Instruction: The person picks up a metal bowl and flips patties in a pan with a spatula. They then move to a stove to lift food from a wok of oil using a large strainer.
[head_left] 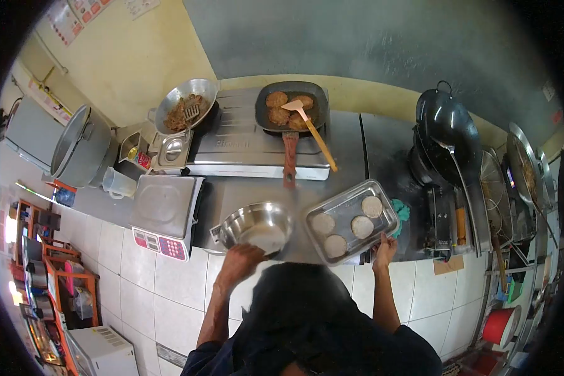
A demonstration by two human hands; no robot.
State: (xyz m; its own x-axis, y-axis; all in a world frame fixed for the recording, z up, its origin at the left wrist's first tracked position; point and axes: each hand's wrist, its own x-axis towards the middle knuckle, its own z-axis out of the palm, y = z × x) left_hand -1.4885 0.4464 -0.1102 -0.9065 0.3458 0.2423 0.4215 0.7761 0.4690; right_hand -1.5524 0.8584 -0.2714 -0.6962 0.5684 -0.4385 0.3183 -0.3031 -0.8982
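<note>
My left hand (pixel 239 258) grips the near rim of a steel bowl (pixel 257 225) on the counter. My right hand (pixel 385 247) holds the near edge of a metal tray (pixel 382 203) that carries several round raw patties (pixel 362 226). Beyond them a dark square pan (pixel 292 105) with browned patties sits on a flat cooker, and a wooden spatula (pixel 313 128) rests in it.
A digital scale (pixel 165 213) stands left of the bowl. A wok with fried food (pixel 185 109) sits at the back left beside a large steel pot (pixel 81 147). A black wok (pixel 448 125) and strainers occupy the burners on the right. A green cloth (pixel 402 212) lies by the tray.
</note>
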